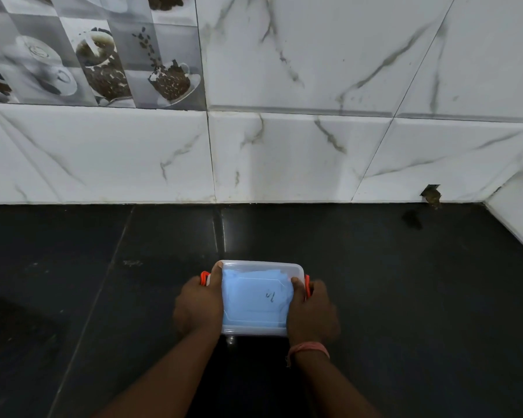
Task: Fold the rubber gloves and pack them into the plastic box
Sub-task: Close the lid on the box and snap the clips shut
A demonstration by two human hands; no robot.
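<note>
Gloves: folded pale-blue rubber gloves point(254, 297) inside lidded translucent plastic box point(258, 265)
Left hand point(198, 303): gripping box's left side
Right hand point(311, 309): gripping right side

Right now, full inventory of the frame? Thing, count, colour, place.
plastic box: 1, clear, on the counter near the middle, lid on
lid: 1, clear, sitting on the box, a small dark mark on top
rubber gloves: count cannot be told, light blue, folded inside the box under the lid
clips: 2, orange, one on each short side of the box
counter: 1, black, lower half of the view
wall tiles: several, white marble pattern, behind the counter
picture tiles: several, grey with coffee cups and beans, upper left
wristband: 1, orange-pink, on the right wrist
left hand: 1, gripping the box's left end, thumb on the lid
right hand: 1, gripping the box's right end, thumb on the lid
</note>
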